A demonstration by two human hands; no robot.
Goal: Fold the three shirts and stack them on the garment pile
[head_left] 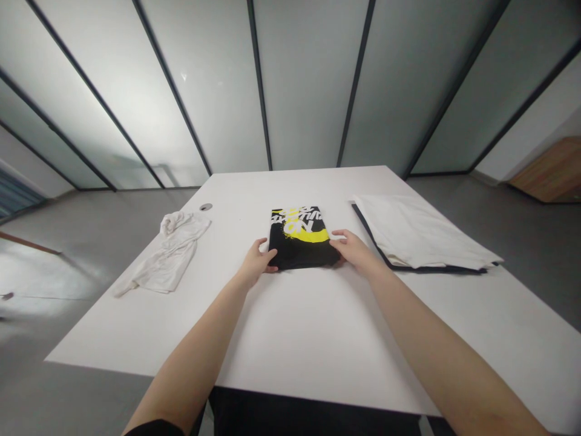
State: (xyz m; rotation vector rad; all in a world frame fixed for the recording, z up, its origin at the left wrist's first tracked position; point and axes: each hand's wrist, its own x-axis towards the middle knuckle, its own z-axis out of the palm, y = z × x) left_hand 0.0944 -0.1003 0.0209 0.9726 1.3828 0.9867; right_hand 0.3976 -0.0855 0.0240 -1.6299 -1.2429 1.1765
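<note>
A black T-shirt (pixel 299 254) with white lettering and a yellow print lies folded into a neat rectangle in the middle of the table. My left hand (pixel 259 261) holds its left edge near the front corner, thumb on top and fingers partly tucked under. On the opposite side, my right hand (pixel 353 248) grips the right edge close to the front corner, its lower fingers partly hidden by the cloth.
A crumpled white garment (pixel 175 254) lies on the white table (pixel 290 339) at left, near a round grommet (pixel 206 207). At right is a flat stack of white cloth (pixel 417 233) over dark cloth (pixel 376 242). Frosted glass panels (pixel 308 85) stand behind.
</note>
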